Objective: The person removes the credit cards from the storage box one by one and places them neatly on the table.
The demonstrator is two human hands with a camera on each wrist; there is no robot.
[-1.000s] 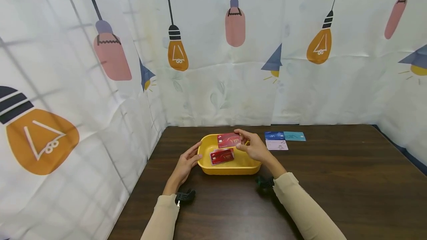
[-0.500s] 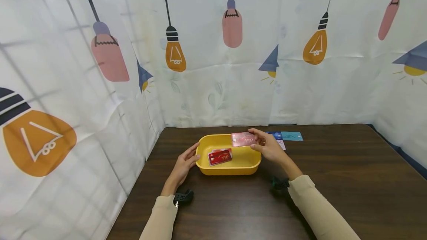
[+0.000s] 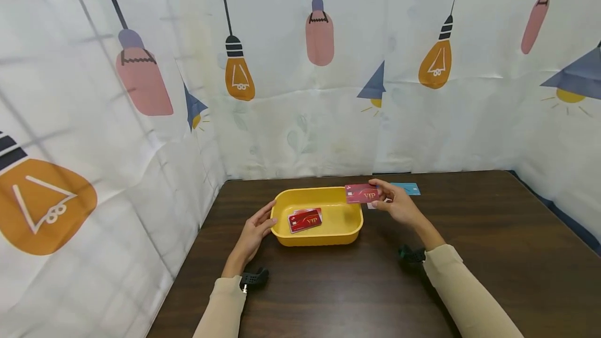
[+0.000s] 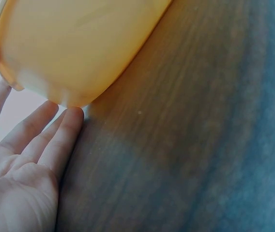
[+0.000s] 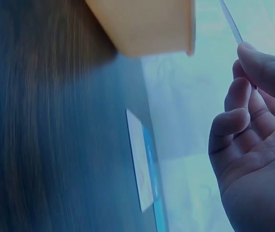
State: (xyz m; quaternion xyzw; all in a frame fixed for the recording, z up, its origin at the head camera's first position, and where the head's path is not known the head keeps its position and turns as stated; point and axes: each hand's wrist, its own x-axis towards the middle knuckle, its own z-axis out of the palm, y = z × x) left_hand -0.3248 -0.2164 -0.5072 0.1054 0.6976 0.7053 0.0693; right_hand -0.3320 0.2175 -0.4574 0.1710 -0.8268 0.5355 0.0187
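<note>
My right hand [image 3: 398, 205] pinches a red VIP card [image 3: 359, 193] between thumb and fingers. The card is raised by the right end of a yellow plastic tub [image 3: 342, 223], overlapping its rim in the head view. In the right wrist view the same card [image 5: 232, 21] shows edge-on at the thumb tip. My left hand [image 3: 251, 236] holds the tub's left end, thumb at the rim and fingertips against the outer wall [image 4: 62, 94]. Inside the tub, toward its left, lies a small pile of cards with a red VIP card [image 3: 305, 220] on top.
Behind my right hand, a light-blue card [image 3: 408, 188] lies on the dark wooden table [image 3: 328, 291]. A whitish card [image 5: 140, 159] lies beside it, partly hidden in the head view. A printed cloth [image 3: 300, 134] hangs behind the table and along both sides.
My right hand has carried the pinched red card rightward, from over the middle of the tub to its right end, now covering part of the laid-out cards. The left hand stays at the tub.
</note>
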